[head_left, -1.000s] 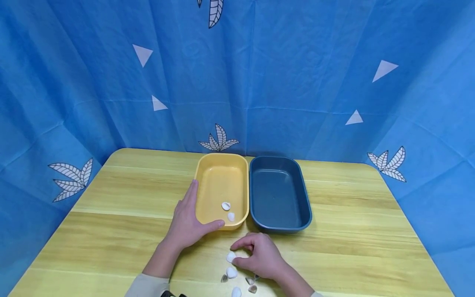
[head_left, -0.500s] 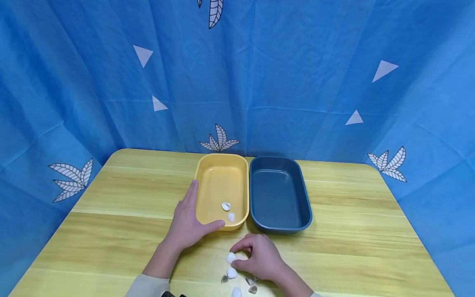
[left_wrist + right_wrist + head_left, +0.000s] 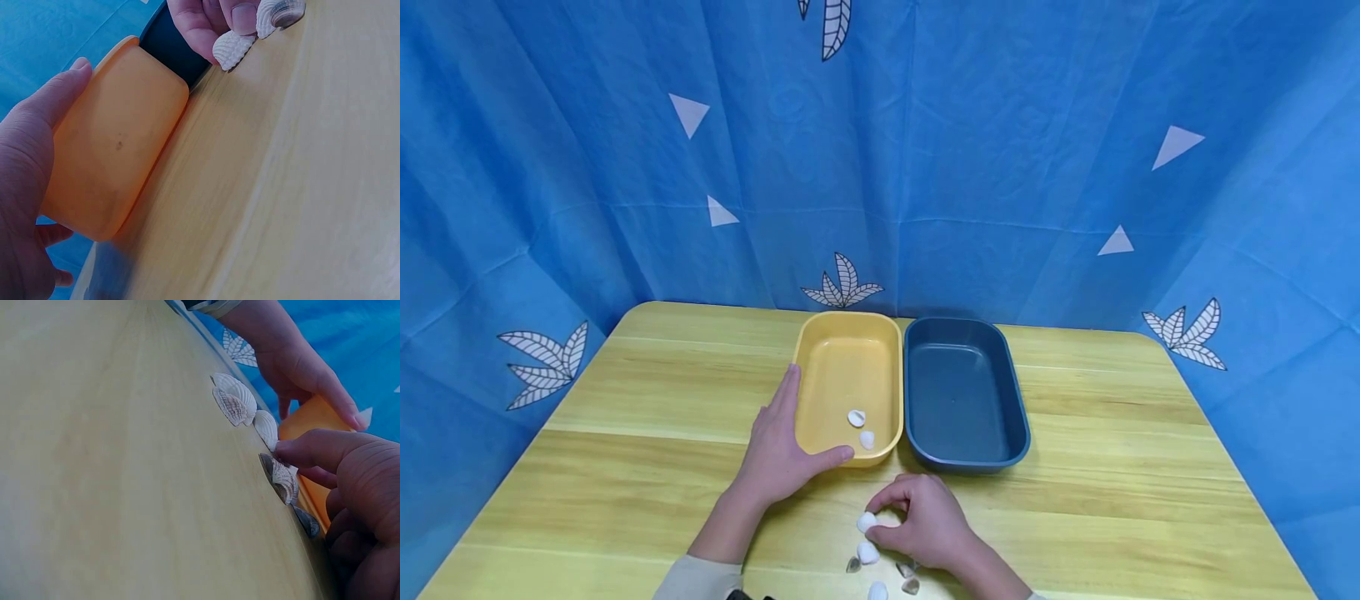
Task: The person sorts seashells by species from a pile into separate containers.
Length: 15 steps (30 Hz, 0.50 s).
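My right hand [image 3: 880, 517] is low on the wooden table [image 3: 647, 467], thumb and index finger pinching a white shell [image 3: 867, 522] that lies on the wood. In the right wrist view a fingertip [image 3: 282, 450] touches a ribbed shell [image 3: 281, 480]. My left hand [image 3: 778, 450] rests on the yellow tray [image 3: 847, 327], straight fingers along its left wall and thumb on the front rim. Two white shells [image 3: 856, 417] lie inside the yellow tray. The left wrist view shows that tray's wall [image 3: 119, 156] against my palm.
An empty dark blue tray [image 3: 967, 326] stands right beside the yellow one. Several more shells [image 3: 868, 552] are scattered by the table's near edge, under my right hand. Blue patterned cloth hangs behind and to both sides of the table.
My right hand's index finger has curled down a little closer onto the white shell. The left hand and both trays have stayed put.
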Motion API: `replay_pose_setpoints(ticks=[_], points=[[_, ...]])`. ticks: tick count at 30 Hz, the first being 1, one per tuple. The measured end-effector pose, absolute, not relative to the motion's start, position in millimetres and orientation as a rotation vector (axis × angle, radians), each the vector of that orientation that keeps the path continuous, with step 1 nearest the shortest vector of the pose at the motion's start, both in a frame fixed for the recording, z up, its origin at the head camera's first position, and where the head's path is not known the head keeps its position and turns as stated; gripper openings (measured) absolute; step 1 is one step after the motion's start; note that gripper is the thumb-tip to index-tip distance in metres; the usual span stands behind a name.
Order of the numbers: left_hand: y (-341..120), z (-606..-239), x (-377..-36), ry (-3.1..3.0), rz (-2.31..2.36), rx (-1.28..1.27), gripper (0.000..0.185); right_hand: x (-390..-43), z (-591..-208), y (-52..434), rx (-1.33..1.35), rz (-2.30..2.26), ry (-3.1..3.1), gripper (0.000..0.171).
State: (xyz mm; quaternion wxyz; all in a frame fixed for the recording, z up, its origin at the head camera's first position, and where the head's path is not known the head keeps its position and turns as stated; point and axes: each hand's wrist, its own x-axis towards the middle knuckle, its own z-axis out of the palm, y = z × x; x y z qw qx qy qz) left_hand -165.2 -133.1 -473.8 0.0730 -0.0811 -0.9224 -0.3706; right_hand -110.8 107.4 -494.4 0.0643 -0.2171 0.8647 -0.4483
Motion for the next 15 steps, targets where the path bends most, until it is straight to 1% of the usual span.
replay_pose_setpoints(ticks=[9,15], points=[[-132.8,-472.1,-165.2,-2.767,-1.100,-0.269,0.135,-111.9,-493.2,107.6,-0.663,-1.426,2.572,0.016],[-132.9,-472.2,-165.1,-2.772,-1.103,-0.259,0.135,-114.0,-492.0,109.8,-0.651,-1.510,2.513,0.018]])
